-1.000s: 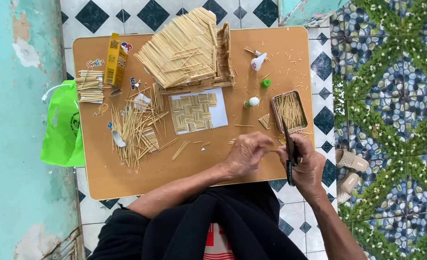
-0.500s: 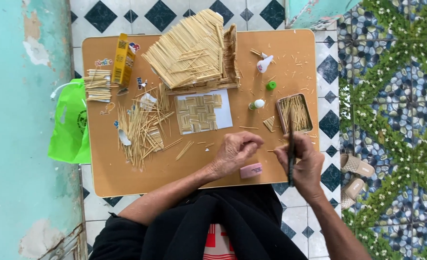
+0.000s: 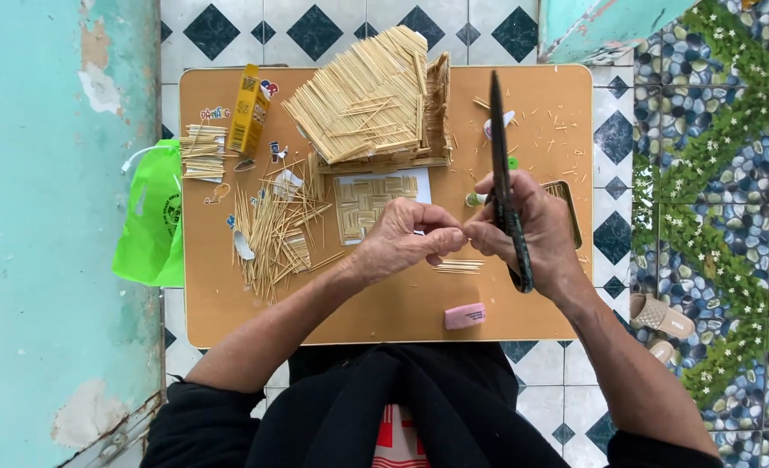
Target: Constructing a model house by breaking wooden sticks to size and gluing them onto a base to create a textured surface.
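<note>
The pink eraser (image 3: 464,315) lies nearest the person. Above it, the left hand (image 3: 402,238) pinches something thin, likely a stick, at its fingertips. Just right of it, the right hand (image 3: 536,230) is closed around long dark scissors (image 3: 506,186). It looks like trimming. Loose sticks (image 3: 272,230) lie further left; the stick house (image 3: 371,100) stands beyond.

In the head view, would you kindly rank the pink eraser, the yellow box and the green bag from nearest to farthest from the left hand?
1. Pink eraser: just below the left hand, near the table's front edge.
2. Yellow box: up and left, at the table's far side.
3. Green bag: farthest left, off the table.
</note>
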